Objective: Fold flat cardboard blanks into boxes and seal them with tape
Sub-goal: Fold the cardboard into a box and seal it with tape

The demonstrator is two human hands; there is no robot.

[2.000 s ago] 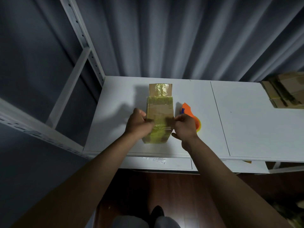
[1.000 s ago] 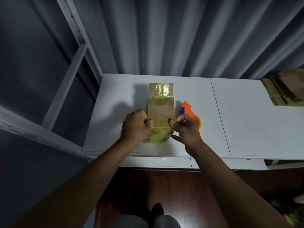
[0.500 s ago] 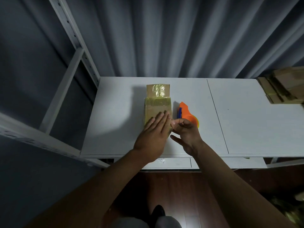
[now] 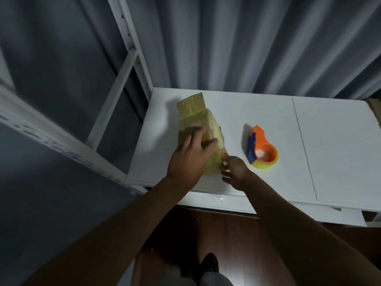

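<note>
- Cardboard box [image 4: 198, 122], wrapped in yellowish clear tape, lies on the white table [image 4: 257, 112] under and just ahead of the left hand, its far flap sticking out away from the person
- Left of the left hand, a white metal shelving frame [image 4: 132, 58] rises beside the table edge, with a grey curtain [image 4: 247, 42] hanging behind everything
- Left hand [image 4: 188, 159] lies flat on top of the box, fingers stretched forward and pressing the taped face; they are motion-blurred
- Right hand [image 4: 234, 170] sits just right of the left hand at the box's near right corner, fingertips drawn together on the tape edge there; whether they truly pinch it is hard to tell through the blur
- Both hands are close to each other, almost touching across the box's near end
- Right of the right hand, apart from the box, an orange and blue tape dispenser [image 4: 261, 147] rests on the table with its yellowish roll toward the person
- Below the hands, dark wooden floor [image 4: 226, 240] shows in front of the table
</note>
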